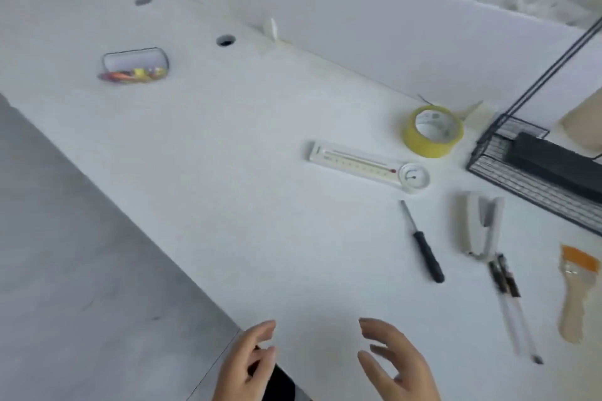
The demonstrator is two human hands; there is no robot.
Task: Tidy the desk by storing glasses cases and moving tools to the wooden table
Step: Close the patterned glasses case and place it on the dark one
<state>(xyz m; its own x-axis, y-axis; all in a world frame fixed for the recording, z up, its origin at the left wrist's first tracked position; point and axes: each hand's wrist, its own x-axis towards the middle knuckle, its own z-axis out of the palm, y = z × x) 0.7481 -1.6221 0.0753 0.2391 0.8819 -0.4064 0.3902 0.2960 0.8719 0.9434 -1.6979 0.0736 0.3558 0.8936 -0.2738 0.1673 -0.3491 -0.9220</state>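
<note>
Both hands low at 6 o'clock over the counter (228, 146) edge: left hand (247, 365) loosely curled, right hand (395, 358) spread, neither holding anything. Tools sit at 3 o'clock: screwdriver (423, 242) nearest, stapler (480, 226), two pens (509, 296), brush (575, 290). Risk: pens lie touching the stapler, so grabbing one may knock the other; frame is blurry. Further out: thermometer (361, 164), tape roll (431, 131), wire basket (534, 179) at 2 o'clock crowding the stapler. Clear box of clips (135, 66) at 10 o'clock. No glasses case clearly visible.

Head view, downward over desk (228, 156)
</note>
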